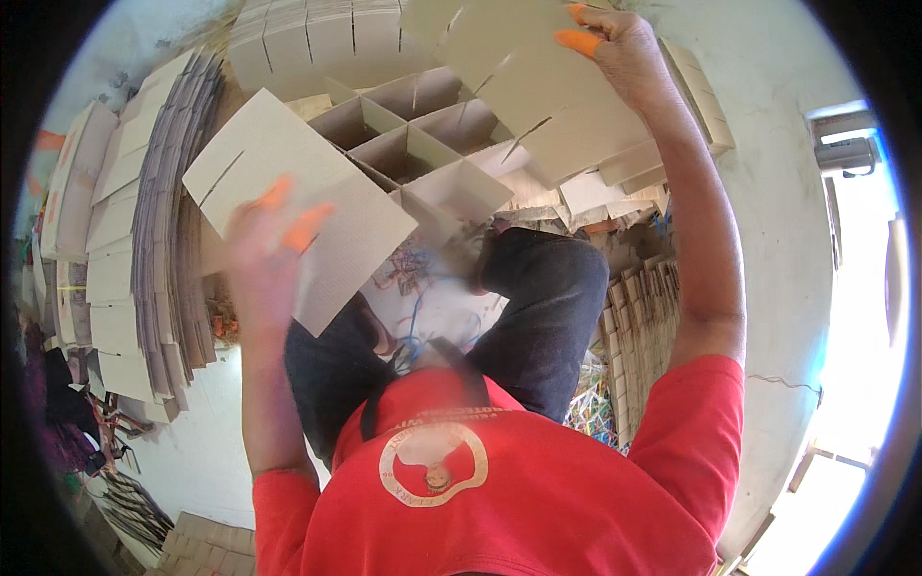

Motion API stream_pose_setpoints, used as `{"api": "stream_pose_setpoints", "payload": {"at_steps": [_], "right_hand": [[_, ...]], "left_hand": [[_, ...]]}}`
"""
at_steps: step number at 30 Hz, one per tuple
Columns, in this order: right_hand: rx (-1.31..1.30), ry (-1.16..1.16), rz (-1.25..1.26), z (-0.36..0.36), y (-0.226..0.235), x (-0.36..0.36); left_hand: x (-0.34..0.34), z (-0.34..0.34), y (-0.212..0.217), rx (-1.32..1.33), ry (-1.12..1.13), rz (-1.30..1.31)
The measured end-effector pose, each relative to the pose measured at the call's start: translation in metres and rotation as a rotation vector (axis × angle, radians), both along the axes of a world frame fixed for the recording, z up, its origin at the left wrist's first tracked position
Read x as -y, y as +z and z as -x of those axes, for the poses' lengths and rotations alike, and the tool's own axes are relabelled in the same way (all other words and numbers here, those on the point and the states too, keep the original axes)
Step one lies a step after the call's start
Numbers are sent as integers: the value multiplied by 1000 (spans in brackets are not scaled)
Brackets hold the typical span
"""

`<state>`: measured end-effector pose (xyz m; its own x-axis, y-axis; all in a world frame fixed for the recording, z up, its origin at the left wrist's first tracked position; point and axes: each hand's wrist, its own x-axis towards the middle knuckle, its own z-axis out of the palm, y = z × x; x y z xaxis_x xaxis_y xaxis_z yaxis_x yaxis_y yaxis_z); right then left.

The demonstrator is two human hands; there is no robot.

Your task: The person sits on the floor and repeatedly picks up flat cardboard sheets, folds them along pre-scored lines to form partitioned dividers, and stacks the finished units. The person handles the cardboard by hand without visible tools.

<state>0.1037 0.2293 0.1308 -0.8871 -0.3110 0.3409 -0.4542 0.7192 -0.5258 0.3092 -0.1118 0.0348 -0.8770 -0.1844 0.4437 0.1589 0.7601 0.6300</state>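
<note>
My left hand [274, 245] grips a slotted cardboard sheet [293, 202] along its near edge. The fingers are closed over the face of the sheet, with orange fingertip covers [307, 228] on two of them. The hand is blurred, so finer finger positions cannot be read.

My right hand [619, 48] is raised ahead and to the right. It is closed on the upper edge of a second slotted cardboard sheet [547, 91], which hangs down and leftward from it. Orange covers [579, 40] show on the fingers here too.

Between and beyond both hands stands an assembled cardboard divider grid [413, 134] with open cells. Left of the left hand lie stacks of flat cardboard sheets [158, 240]. More cardboard strips [643, 307] stand below the right forearm.
</note>
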Motion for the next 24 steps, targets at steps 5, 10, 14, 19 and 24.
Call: {"api": "stream_pose_setpoints", "payload": {"at_steps": [5,10,14,19,24], "right_hand": [[6,95,54,10,-19,-1],[-7,142,-52,16,-17,-1],[-31,190,44,14,-18,-4],[17,191,-7,10,-30,2],[-68,257,-262,23,-75,20]], "left_hand": [[-84,70,7,92,-436,270],[-117,104,-22,227,-495,402],[-121,109,-32,139,-458,375],[-122,111,-37,141,-445,311],[-124,116,-45,125,-453,279]]}}
